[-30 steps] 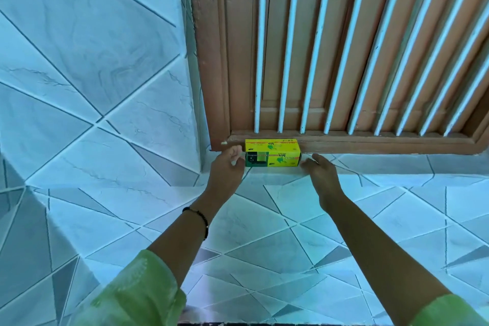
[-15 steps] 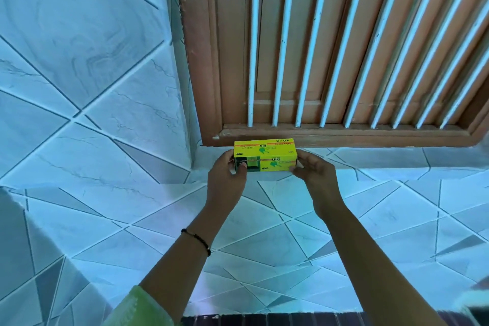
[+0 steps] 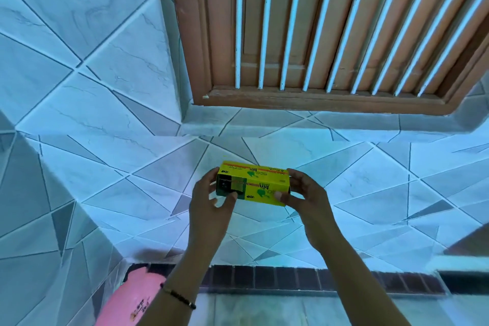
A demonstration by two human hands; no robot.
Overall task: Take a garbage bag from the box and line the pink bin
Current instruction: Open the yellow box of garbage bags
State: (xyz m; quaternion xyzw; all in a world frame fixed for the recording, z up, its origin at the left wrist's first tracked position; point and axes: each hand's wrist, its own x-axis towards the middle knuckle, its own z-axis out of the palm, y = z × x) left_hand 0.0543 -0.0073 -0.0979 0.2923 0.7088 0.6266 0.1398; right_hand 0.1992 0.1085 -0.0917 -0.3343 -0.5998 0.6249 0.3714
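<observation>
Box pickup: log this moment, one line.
box held in both hands, off sill | left hand grips dark end | right hand grips other end | bin lower left, unlined

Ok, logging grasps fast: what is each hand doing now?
Left hand: grips the yellow box at its left end.
Right hand: grips the same box's right end.

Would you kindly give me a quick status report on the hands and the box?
Left hand and right hand both grip the yellow box, held up off the sill. No bag out yet. Pink bin low left, unlined. Nothing in the way.
</observation>
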